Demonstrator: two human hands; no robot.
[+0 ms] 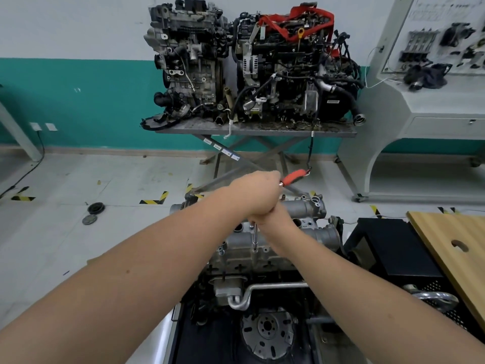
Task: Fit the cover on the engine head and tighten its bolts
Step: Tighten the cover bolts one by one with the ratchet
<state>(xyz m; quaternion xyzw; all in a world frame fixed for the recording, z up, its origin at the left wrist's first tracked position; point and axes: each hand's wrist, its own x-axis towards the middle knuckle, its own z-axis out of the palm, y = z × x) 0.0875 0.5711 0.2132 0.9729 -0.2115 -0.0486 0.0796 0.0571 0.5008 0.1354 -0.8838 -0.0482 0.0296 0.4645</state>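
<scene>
Both hands stacked over one ratchet wrench (284, 181). Left hand (256, 194) on top, fist curled round the wrench near its head; red grip of the handle sticks out past the knuckles, up and to the right. Right hand (274, 218) directly under the left, touching it, fingers wrapped around the top of the chrome extension bar (255, 236). What the fingertips do underneath: cannot tell, hidden by the hands themselves.

One extension bar, upright, dropping straight down from the grip into a bolt hole on the near edge of the cover (309, 208).

One cast aluminium cover, sitting on the engine head (246, 261) right below the grip, spanning left and right of it. One bolt (220, 249) visible standing up below-left of the grip, on the near left corner. Other bolts: too small or hidden to count.

Below the grip, nearer the camera: one bent metal pipe (262, 290), one round flywheel (267, 331).

Right of the grip: one black perforated crate (399, 256), one wooden board (451, 248) lying over it.

Beyond the grip, well apart: two complete engines (252, 61) side by side on one scissor-leg table (257, 131). Left of the grip on the floor: two round discs (93, 212), just beside each other.
</scene>
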